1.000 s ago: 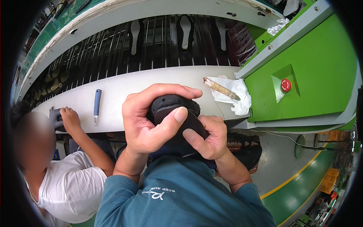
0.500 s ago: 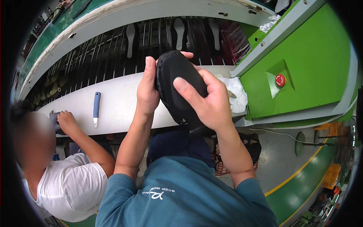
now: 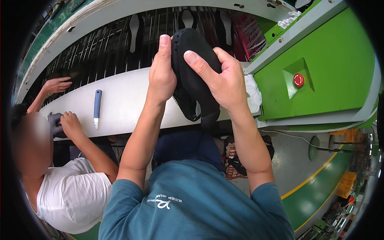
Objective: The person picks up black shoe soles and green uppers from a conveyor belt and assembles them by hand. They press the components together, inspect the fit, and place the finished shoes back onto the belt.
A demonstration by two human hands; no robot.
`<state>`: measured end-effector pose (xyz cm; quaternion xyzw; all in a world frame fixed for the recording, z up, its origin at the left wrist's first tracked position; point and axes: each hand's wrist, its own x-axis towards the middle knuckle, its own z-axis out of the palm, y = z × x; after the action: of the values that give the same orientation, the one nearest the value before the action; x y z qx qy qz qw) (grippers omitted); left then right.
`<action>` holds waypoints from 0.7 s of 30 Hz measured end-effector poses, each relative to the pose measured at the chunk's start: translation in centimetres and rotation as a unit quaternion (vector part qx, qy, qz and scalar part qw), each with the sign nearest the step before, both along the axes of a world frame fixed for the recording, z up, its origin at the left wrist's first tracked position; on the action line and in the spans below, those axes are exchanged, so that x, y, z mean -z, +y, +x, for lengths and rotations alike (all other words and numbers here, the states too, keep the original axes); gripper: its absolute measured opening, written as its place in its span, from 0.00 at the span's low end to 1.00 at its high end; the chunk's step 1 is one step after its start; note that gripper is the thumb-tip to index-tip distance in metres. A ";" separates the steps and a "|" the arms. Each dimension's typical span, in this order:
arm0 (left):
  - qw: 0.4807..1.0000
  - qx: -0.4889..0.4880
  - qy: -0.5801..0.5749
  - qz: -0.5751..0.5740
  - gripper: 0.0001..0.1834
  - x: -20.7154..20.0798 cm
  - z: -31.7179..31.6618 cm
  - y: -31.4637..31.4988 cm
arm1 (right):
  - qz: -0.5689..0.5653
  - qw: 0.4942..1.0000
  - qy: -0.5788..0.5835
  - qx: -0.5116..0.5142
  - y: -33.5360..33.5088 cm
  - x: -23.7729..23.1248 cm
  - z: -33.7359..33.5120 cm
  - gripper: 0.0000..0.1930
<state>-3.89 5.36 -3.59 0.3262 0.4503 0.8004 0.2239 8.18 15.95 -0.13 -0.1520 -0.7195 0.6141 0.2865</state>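
A black shoe is held up in front of me with its rounded toe pointing away. My left hand grips its left side, thumb extended along the edge and the other fingers hidden behind. Around its right side is my right hand, thumb pressed on the dark surface and fingers curled over the far side. A black flap hangs down at the near end. On the white ledge left of my arms lies a blue-handled tool with a short pale tip.
Beyond the ledge, metal rollers or rods carry several dark shoe pieces with pale soles. A green machine housing with a red stop button stands right. White cloth lies beside it. At left, a person in white handles a grey piece.
Both my hands and the shoe have moved a little farther away, and the shoe has turned to show more of its side. Another person's hand has appeared over the rollers at far left.
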 end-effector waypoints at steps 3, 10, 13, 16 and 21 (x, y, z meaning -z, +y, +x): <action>1.000 -0.018 0.018 -0.019 0.38 -0.8 0.6 0.2 | -0.006 1.000 0.012 0.009 0.4 0.6 -0.2 0.26; 0.993 -0.046 0.098 -0.047 0.38 -1.2 1.5 -0.1 | 0.003 1.000 0.022 0.015 0.6 0.8 0.4 0.25; 0.991 -0.060 0.109 -0.045 0.38 -1.3 1.9 -0.4 | -0.004 1.000 0.013 0.011 0.1 0.7 0.7 0.24; 0.991 -0.054 0.121 -0.033 0.36 -1.2 2.1 -0.8 | -0.003 1.000 0.017 0.001 -0.2 0.6 1.1 0.24; 0.970 -0.093 0.221 -0.051 0.31 -1.1 1.6 -1.7 | 0.039 0.999 -0.010 0.003 -0.8 -0.3 1.9 0.23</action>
<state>-2.27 3.64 -2.45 0.4397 0.5570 0.7020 0.0602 10.04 15.14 0.20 -0.1492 -0.7453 0.5833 0.2864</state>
